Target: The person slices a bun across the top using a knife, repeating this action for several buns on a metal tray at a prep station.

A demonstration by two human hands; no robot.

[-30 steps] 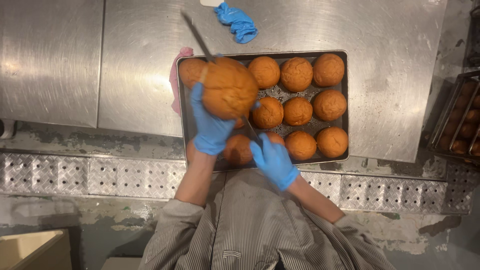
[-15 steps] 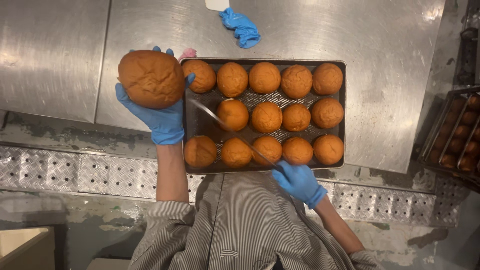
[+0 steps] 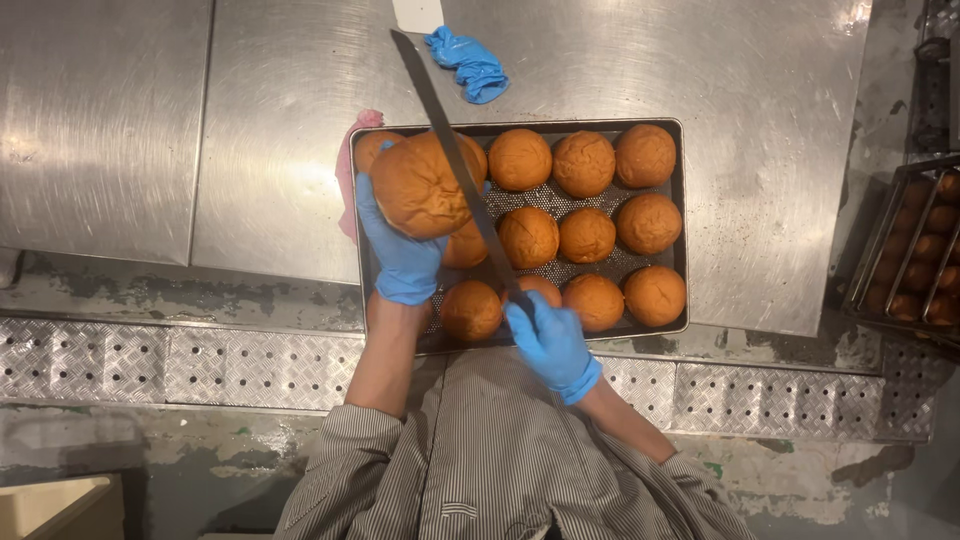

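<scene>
Over the left end of the baking tray (image 3: 680,225), my left hand (image 3: 402,255), in a blue glove, was closed around a large round bun (image 3: 420,185), fingers cupped under its near and left sides. That bun sat raised above the tray's far-left corner and hid parts of the buns beneath it. My right hand (image 3: 550,342), also in a blue glove, was closed tight on the handle of a long knife (image 3: 455,160); the handle itself was hidden inside the fist. Its blade ran from my right hand, at the near middle of the tray, up and to the left, across the right side of the held bun, with the tip reaching past the tray's far edge over the counter (image 3: 250,120). I could not tell whether the blade was touching the bun or merely passing over it.

Observed on the tray: other smaller round buns (image 3: 585,235) in three rows, browned on top, resting on a perforated liner. Tray lay on the steel counter. Pink cloth (image 3: 348,170) stuck out from under the tray's left edge. Crumpled blue glove (image 3: 468,62) lay on the counter just beyond the tray's far edge, near the blade's tip. Rack of more buns (image 3: 915,250) stood at the far right, apart from the counter.
</scene>
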